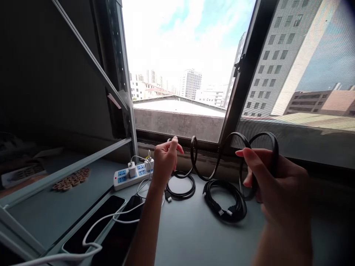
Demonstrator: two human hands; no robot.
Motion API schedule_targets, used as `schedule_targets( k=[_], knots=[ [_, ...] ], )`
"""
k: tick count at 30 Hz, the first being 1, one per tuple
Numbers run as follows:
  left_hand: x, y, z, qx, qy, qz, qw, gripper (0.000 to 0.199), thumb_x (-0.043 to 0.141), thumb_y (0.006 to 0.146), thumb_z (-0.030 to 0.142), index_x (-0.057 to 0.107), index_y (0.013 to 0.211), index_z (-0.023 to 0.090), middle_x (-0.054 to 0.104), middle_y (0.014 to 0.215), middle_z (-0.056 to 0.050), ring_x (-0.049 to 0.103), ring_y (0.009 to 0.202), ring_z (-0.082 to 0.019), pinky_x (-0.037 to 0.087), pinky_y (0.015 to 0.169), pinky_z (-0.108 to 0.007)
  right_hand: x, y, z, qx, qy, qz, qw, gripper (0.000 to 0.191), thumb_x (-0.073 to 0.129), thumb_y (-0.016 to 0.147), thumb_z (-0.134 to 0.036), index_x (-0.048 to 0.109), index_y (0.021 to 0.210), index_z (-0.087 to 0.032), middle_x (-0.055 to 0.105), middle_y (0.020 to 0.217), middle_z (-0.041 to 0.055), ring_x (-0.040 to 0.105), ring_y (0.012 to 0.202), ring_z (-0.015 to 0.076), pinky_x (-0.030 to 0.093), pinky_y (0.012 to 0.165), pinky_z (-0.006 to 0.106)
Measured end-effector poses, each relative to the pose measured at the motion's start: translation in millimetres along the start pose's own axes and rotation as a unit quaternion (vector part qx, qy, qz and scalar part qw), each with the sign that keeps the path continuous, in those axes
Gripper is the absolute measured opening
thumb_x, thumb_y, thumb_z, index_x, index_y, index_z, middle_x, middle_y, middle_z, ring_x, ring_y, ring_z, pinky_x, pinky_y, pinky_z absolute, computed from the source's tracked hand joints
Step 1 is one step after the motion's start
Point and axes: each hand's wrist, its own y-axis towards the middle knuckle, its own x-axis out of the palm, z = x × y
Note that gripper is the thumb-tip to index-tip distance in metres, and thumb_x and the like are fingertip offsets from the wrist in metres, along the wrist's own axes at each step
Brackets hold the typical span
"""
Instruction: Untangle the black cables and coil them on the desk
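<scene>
A black cable (193,159) hangs in loose loops in the air between my two hands. My left hand (166,157) pinches one end of it near the window sill, thumb and fingers pressed together. At the right, my right hand (273,181) grips the cable, with wide loops around its fingers. Below, on the grey table (188,236), lies a small black cable coil (181,195) with a connector at its left side. To its right is a thicker coiled black cable (235,216) with its plugs showing.
A white power strip (120,184) with chargers sits behind my left forearm. White cords (95,225) cross a dark phone (94,221) and another dark device beside it. Metal shelf framing (83,159) stands at the left. A window with a black frame (235,77) lies ahead.
</scene>
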Motion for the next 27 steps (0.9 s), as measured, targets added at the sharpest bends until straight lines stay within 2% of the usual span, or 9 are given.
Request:
schedule_targets(
  k=[5,8,12,14,16,18,23,25,27],
  knots=[
    [-22.7,7,-5,-0.039,0.043,-0.033,0.998,0.026,0.052,0.08,0.037,0.06,0.088,0.015,0.04,0.032,0.008,0.036,0.028,-0.006,0.032,0.037,-0.016,-6,-2,0,-0.037,0.077,0.04,0.996,0.028,0.069,0.068,-0.047,0.059,0.074,-0.022,0.041,0.035,-0.0054,0.031,0.027,0.0075,0.016,0.026,0.024],
    [-24.8,7,-6,-0.064,0.031,-0.043,0.997,0.053,0.055,0.078,0.035,0.042,0.125,0.014,0.048,0.038,0.009,0.042,0.03,-0.009,0.033,0.035,-0.017,-9,-1,4,-0.087,0.093,0.035,0.991,0.02,0.065,0.075,-0.043,0.056,0.073,-0.026,0.041,0.036,-0.0048,0.029,0.028,0.0092,0.016,0.03,0.027],
    [-18.2,6,-2,-0.102,-0.061,-0.097,0.988,0.073,0.055,0.078,0.03,0.019,0.138,0.007,0.048,0.039,0.009,0.046,0.033,-0.01,0.033,0.035,-0.016,-13,3,14,-0.15,0.079,0.02,0.985,0.009,0.062,0.079,-0.036,0.06,0.077,-0.028,0.046,0.039,-0.0035,0.035,0.03,0.0119,0.02,0.032,0.029],
    [-13.7,6,1,-0.124,-0.161,-0.107,0.973,0.059,0.055,0.079,0.026,0.033,0.129,0.005,0.04,0.035,0.012,0.042,0.031,-0.007,0.031,0.035,-0.015,-15,4,18,-0.147,0.059,0.02,0.987,0.006,0.061,0.08,-0.034,0.061,0.082,-0.028,0.048,0.04,-0.0034,0.036,0.029,0.0123,0.02,0.031,0.029],
    [-11.2,6,4,-0.157,-0.274,-0.084,0.945,0.028,0.054,0.08,0.021,0.053,0.104,0.006,0.028,0.032,0.013,0.033,0.028,-0.004,0.025,0.032,-0.012,-16,3,18,-0.129,0.052,0.02,0.99,0.007,0.062,0.08,-0.035,0.063,0.083,-0.028,0.048,0.039,-0.0038,0.034,0.028,0.0116,0.019,0.03,0.028],
    [-12.0,5,7,-0.196,-0.367,-0.075,0.906,0.016,0.048,0.085,0.019,0.058,0.086,0.006,0.024,0.032,0.012,0.026,0.027,-0.001,0.021,0.03,-0.011,-16,1,15,-0.111,0.05,0.023,0.992,0.011,0.065,0.076,-0.038,0.064,0.079,-0.028,0.047,0.039,-0.004,0.034,0.028,0.0104,0.018,0.03,0.027],
    [-22.5,-3,14,-0.202,-0.457,-0.248,0.83,0.028,0.041,0.092,0.026,0.064,0.096,0.011,0.022,0.032,0.012,0.019,0.022,0.001,0.018,0.028,-0.009,-8,-2,6,-0.071,-0.041,-0.041,0.996,0.027,0.07,0.065,-0.048,0.065,0.068,-0.021,0.041,0.04,-0.0052,0.04,0.033,0.0079,0.027,0.03,0.021],
    [-24.8,-7,17,-0.193,-0.424,-0.32,0.825,0.035,0.044,0.09,0.033,0.067,0.075,0.012,0.02,0.029,0.009,0.026,0.02,-0.001,0.015,0.025,-0.011,-3,0,6,-0.057,-0.081,-0.074,0.992,0.028,0.07,0.066,-0.047,0.065,0.068,-0.02,0.04,0.042,-0.0057,0.042,0.035,0.0072,0.031,0.033,0.02],
    [-25.2,-11,21,-0.183,-0.348,-0.385,0.835,0.052,0.048,0.086,0.041,0.051,0.041,0.013,0.019,0.024,0.005,0.039,0.022,-0.008,0.01,0.022,-0.015,2,3,8,-0.046,-0.115,-0.105,0.987,0.024,0.069,0.069,-0.043,0.066,0.071,-0.019,0.039,0.044,-0.0061,0.044,0.037,0.0066,0.035,0.037,0.02]
  ],
)
